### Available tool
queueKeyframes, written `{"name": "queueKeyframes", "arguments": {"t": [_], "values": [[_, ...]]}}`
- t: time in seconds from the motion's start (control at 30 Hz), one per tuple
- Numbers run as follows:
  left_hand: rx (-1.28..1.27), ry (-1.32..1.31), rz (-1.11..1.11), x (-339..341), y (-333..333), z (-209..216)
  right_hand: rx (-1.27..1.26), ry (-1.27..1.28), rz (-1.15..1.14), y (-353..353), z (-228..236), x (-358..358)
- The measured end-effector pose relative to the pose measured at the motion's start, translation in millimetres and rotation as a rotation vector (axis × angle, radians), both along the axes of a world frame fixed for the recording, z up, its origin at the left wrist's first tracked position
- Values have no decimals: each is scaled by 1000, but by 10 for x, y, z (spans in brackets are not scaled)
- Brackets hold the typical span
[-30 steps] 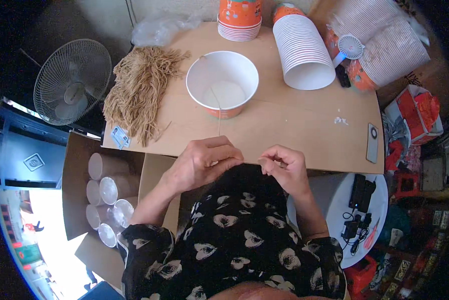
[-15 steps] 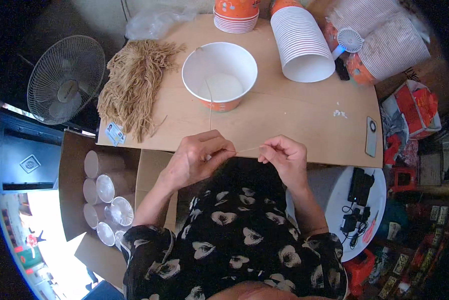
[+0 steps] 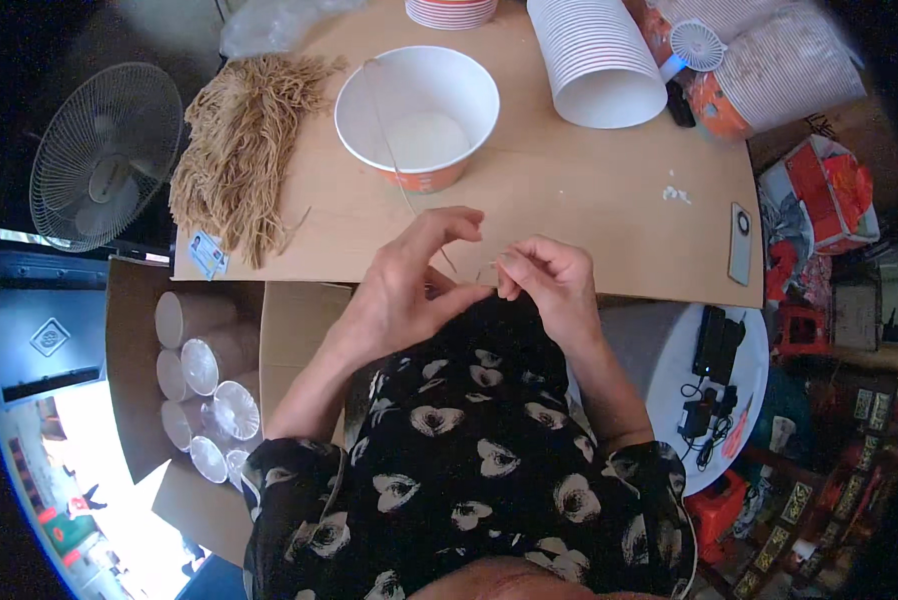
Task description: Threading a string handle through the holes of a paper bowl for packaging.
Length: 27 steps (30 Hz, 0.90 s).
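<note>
A thin tan strand [image 3: 392,160] hangs over the far rim of a white paper bowl [image 3: 417,118] with an orange outside. It crosses the bowl and runs down over the table edge behind my left hand [image 3: 409,275]. That hand is open, index finger raised away from the thumb, the thumb's tip close to my right fingers. My right hand [image 3: 554,280] is closed in a pinch, and a short bit of the strand shows at its fingertips. Left of the bowl lies a heap of the same tan strands [image 3: 249,150].
Stacked paper bowls [image 3: 599,60] lie at the back right, beside a small handheld fan [image 3: 696,46]. A phone [image 3: 740,245] rests at the table's right edge. Below left, a cardboard box [image 3: 134,370] holds several lidded cups. A white round stool [image 3: 659,440] bears black adapters [image 3: 719,350].
My left thumb and index finger have parted, and the strand is no longer stretched between my hands. My right hand has moved closer to the left. The whole view has shifted slightly.
</note>
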<state>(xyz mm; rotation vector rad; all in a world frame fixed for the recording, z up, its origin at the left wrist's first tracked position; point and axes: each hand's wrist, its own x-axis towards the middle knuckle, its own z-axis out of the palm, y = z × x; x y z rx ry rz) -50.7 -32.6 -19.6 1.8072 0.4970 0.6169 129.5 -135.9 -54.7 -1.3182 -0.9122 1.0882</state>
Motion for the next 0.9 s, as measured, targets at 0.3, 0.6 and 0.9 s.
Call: {"name": "queueKeyframes", "arguments": {"t": [0.3, 0.6, 0.9], "values": [[-5, -61, 105, 111, -90, -281, -2, -72, -31, 3, -47, 4], [53, -53, 220, -88, -46, -392, 409, -1024, -278, 565, 170, 336], [58, -219, 501, -239, 92, -501, 594, -1286, 29, 871, 291, 216]]}}
